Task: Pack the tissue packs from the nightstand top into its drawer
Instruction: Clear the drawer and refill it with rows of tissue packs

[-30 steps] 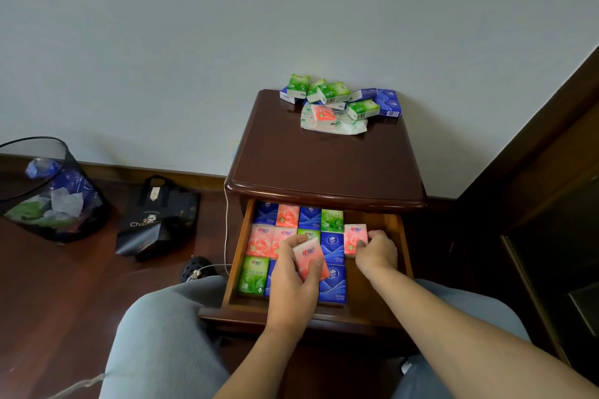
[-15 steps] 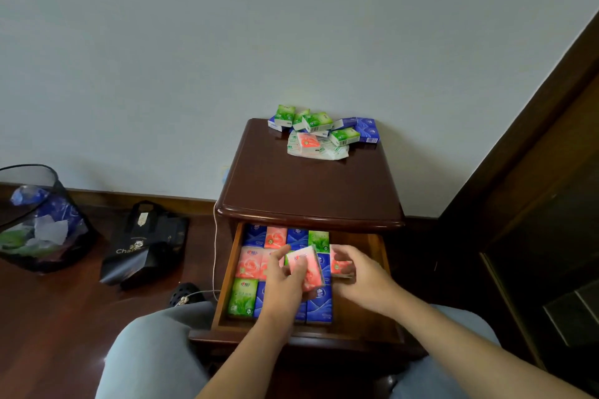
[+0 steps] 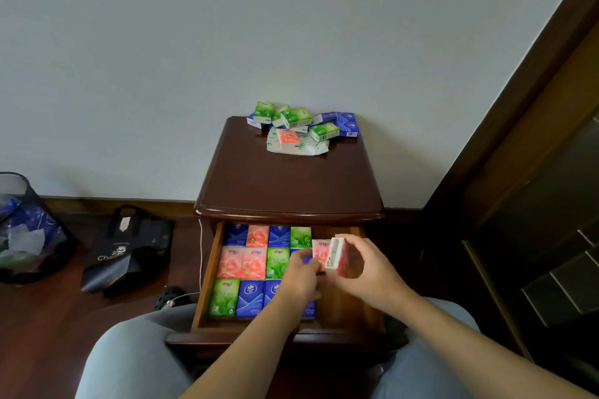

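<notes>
Pale wall (image 3: 162,58), dark wood floor (image 3: 48,334), mesh wastebasket (image 3: 22,230), black bag (image 3: 129,253).

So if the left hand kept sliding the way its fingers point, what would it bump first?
Probably the pink pack lying flat in the drawer, just past the left hand; depth is hard to judge, so they may already touch.

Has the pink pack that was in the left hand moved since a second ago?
Yes. The pink pack is now held on edge in the right hand, nearer the drawer's right wall.

right hand (image 3: 366,272) now holding pink pack (image 3: 337,256)
</notes>
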Demonstrator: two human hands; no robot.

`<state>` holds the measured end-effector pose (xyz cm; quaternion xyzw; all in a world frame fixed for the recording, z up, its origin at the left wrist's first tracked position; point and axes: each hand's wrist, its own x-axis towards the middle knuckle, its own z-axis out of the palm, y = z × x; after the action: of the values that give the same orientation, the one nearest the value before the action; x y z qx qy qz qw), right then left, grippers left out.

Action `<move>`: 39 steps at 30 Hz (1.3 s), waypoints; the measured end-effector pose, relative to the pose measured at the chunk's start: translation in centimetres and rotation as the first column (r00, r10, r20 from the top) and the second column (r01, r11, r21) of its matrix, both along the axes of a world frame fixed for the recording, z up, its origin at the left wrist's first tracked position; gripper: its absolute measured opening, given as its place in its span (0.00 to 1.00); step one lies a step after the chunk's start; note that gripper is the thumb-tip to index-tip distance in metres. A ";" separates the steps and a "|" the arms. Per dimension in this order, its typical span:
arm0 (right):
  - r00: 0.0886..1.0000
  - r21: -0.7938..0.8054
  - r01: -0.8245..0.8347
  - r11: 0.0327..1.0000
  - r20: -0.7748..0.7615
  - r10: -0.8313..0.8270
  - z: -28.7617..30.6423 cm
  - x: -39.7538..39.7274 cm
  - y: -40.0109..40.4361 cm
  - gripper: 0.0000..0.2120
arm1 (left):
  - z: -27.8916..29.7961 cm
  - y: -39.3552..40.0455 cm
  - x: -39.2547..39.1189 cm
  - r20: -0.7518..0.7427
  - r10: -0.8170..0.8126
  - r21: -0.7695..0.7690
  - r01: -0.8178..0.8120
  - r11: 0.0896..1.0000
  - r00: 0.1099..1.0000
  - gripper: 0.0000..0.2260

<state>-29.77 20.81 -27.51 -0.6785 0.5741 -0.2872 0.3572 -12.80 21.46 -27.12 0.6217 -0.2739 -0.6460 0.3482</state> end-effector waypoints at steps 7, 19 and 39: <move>0.693 -0.133 -0.062 0.989 -0.719 -0.053 -3.2 -1.9 -1.8 0.40 | -2.4 -0.2 1.2 0.874 -0.322 -0.055 0.733 0.678 0.364 0.27; 0.565 -0.051 -0.077 0.996 -0.825 0.001 -4.4 -0.4 -5.2 0.33 | -3.6 -3.5 -0.5 0.915 -0.399 0.240 0.867 0.437 -0.052 0.33; 0.706 -0.301 -0.116 0.947 -0.696 -0.134 -1.2 -2.7 -5.3 0.17 | -1.6 -5.0 0.8 0.984 -0.067 -0.103 0.841 0.532 0.163 0.12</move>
<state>-32.43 15.51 -28.73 -0.7823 0.6153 -0.0964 -0.0077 -11.99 16.51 -28.69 0.5655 -0.8122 -0.1146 0.0854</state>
